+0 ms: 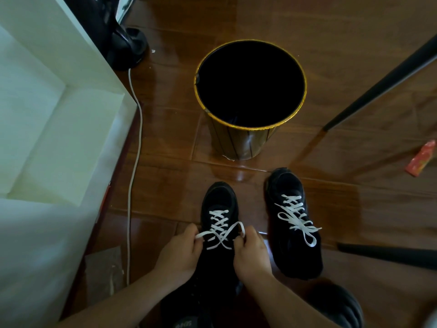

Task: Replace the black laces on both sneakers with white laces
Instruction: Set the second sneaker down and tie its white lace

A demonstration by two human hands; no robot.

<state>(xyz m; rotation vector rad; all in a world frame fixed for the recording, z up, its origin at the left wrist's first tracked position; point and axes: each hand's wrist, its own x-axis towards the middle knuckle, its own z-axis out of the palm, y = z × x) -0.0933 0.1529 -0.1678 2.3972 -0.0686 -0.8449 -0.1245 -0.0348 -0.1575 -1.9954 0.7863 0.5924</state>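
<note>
On glossy brown floorboards, I crouch over two black sneakers, both threaded with flat white laces. Left sneaker (218, 223) lies directly under my hands; its woven white lace (220, 229) criss-crosses the eyelets, and the two loose ends cross over the tongue. My left hand (179, 253) pinches one end between curled fingers (192, 230), pulling it out to the left; my right hand (251, 253) pinches a small loop of the other end at the shoe's right edge. Right sneaker (293, 223) sits just beside it, apart, toe angled away, its white lace (298, 218) tied in a floppy bow. Beyond the toes stands a round bin (250, 100), dark inside, with a shiny gold rim and striped wall, near but not touching the shoes. A white cable (134, 162) runs along the floor beside a smooth white cabinet (59, 114) at left. Open floor lies between shoes and cable; black poles (378, 84) hem the right side.
</note>
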